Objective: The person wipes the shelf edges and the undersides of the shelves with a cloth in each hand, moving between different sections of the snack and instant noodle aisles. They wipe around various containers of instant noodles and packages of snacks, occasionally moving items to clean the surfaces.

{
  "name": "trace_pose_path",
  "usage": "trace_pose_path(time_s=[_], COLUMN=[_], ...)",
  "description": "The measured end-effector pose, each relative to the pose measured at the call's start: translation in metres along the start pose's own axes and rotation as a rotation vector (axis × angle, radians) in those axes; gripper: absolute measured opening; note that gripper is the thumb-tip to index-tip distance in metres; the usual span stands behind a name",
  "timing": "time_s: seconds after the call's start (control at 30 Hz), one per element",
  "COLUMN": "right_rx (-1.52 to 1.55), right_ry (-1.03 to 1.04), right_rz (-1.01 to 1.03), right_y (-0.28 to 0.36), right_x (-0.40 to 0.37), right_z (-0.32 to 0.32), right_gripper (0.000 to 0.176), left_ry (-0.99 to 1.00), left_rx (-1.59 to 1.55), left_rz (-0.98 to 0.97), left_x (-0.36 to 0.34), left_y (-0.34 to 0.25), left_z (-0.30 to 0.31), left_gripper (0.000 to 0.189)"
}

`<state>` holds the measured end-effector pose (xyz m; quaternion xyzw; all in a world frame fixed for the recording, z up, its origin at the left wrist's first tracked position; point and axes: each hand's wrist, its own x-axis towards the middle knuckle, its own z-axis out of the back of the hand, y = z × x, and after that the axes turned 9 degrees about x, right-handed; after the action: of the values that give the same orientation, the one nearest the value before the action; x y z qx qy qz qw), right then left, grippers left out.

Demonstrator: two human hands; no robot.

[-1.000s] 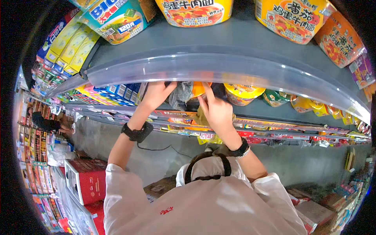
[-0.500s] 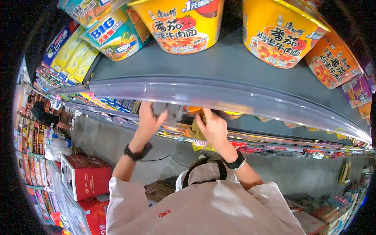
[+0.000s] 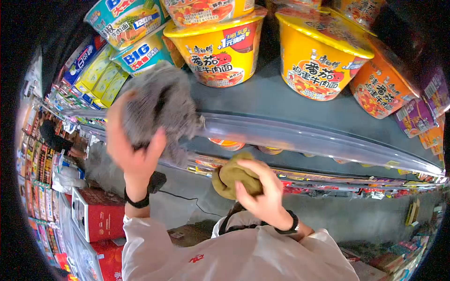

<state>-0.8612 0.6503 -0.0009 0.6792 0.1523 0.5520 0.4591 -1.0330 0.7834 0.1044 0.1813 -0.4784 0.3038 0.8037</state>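
Observation:
My left hand [image 3: 133,145] is wrapped round a grey fluffy cloth [image 3: 161,105], raised at the left end of the shelf's clear front strip [image 3: 276,136]. The cloth covers part of the shelf edge and of a teal noodle tub [image 3: 140,54] behind it. Lower down, in front of the shelf, my right hand [image 3: 265,192] grips a bunched olive-green cloth [image 3: 236,178]. Yellow instant noodle tubs [image 3: 220,56] stand on the shelf [image 3: 262,98] beyond my hands.
An orange noodle tub [image 3: 384,79] and purple packets [image 3: 417,114] sit at the right. Yellow packs [image 3: 96,84] are at the left. Red boxes [image 3: 105,215] stand on the floor at lower left. Another person in dark clothing [image 3: 54,136] is at far left.
My left hand has lifted the grey cloth from beneath the shelf edge, up and to the left. My right hand has drawn back and down with the olive cloth.

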Motion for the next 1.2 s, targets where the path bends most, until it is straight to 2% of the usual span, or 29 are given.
trace_pose_path(time_s=[0.1, 0.13, 0.2, 0.23, 0.27, 0.33, 0.47, 0.57, 0.63, 0.67, 0.77, 0.97, 1.1, 1.2], right_rx=[-0.053, -0.071, -0.346, -0.42, -0.557, -0.651, -0.872, -0.798, -0.813, -0.808, -0.828, -0.895, -0.993, -1.067], right_ry=[-0.088, -0.096, -0.077, -0.017, -0.042, 0.079, 0.039, -0.005, 0.016, -0.018, -0.008, -0.046, -0.07, -0.186], right_rz=[0.253, 0.26, 0.433, 0.486, 0.508, 0.393, 0.389, 0.483, 0.532, 0.558, 0.559, 0.511, 0.466, 0.569], right_y=[0.038, 0.047, 0.061, 0.061, 0.064, 0.058, 0.036, 0.031, 0.029, 0.029, 0.029, 0.039, 0.046, 0.041], right_x=[0.013, 0.019, 0.038, 0.054, 0.066, 0.087, 0.106, 0.105, 0.102, 0.102, 0.099, 0.089, 0.078, 0.073], right_z=[0.025, 0.028, 0.031, 0.026, 0.014, -0.005, -0.025, -0.019, -0.012, -0.01, 0.003, 0.059, 0.105, 0.149], right_gripper=[0.044, 0.044, 0.048, 0.049, 0.049, 0.054, 0.056, 0.047, 0.037, 0.03, 0.028, 0.018, 0.017, 0.014], left_ry=[0.182, 0.08, 0.039, 0.005, -0.017, -0.034, -0.079, -0.069, -0.169, -0.113, -0.084, -0.147, -0.112, -0.132], left_rx=[0.068, 0.021, 0.008, 0.014, 0.024, 0.04, 0.081, 0.079, 0.132, 0.125, 0.052, -0.065, 0.044, 0.005], left_rz=[-0.123, -0.116, -0.128, -0.136, -0.141, -0.129, -0.125, -0.094, -0.111, -0.061, 0.029, 0.04, 0.087, 0.066], left_x=[0.01, 0.009, 0.008, 0.009, 0.009, 0.008, 0.005, 0.003, 0.0, -0.001, 0.0, -0.003, -0.008, -0.007], left_y=[-0.003, -0.002, 0.001, 0.001, 0.0, 0.0, 0.004, 0.003, 0.008, 0.007, 0.007, 0.013, 0.013, 0.018], left_z=[-0.032, -0.04, -0.046, -0.047, -0.047, -0.048, -0.053, -0.052, -0.058, -0.055, -0.056, -0.062, -0.061, -0.063], left_gripper=[0.051, 0.049, 0.048, 0.047, 0.045, 0.045, 0.048, 0.048, 0.047, 0.044, 0.043, 0.037, 0.038, 0.036])
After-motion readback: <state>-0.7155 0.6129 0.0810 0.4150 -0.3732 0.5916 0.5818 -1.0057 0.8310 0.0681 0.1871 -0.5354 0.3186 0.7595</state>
